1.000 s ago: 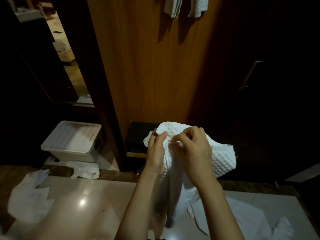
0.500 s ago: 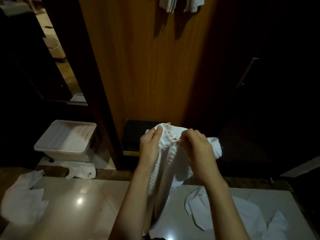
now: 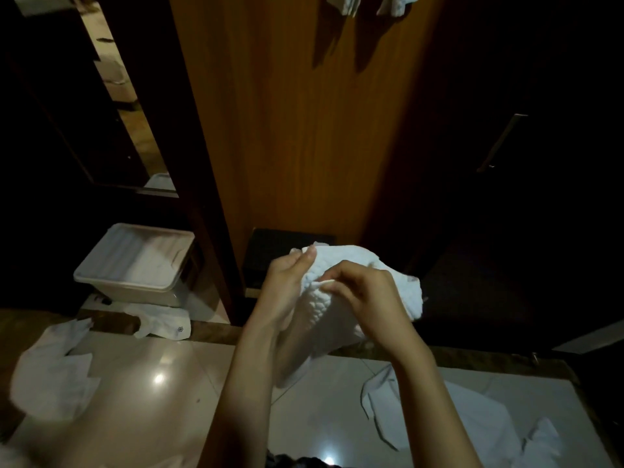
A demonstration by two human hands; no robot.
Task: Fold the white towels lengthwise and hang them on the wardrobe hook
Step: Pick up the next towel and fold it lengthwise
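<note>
Towel (image 3: 358, 288) bunched in our hands, low before wardrobe panel (image 3: 297, 130). Left hand (image 3: 287, 288) grips top edge, right hand (image 3: 368, 298) pinches fold beside it. Lengthwise fold underway, we judge. Two hung towels (image 3: 368, 3) high on panel; more cloths (image 3: 472, 423) on floor below panel, still unfolded.

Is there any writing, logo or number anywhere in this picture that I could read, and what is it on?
No words or numbers can be read anywhere in this view.
The white cloth on the floor beside the plastic bin bears a small dark mark, like an emblem; it is too small and blurred to read.
The white towel held in the left hand and right hand shows only a quilted texture, no label.
</note>
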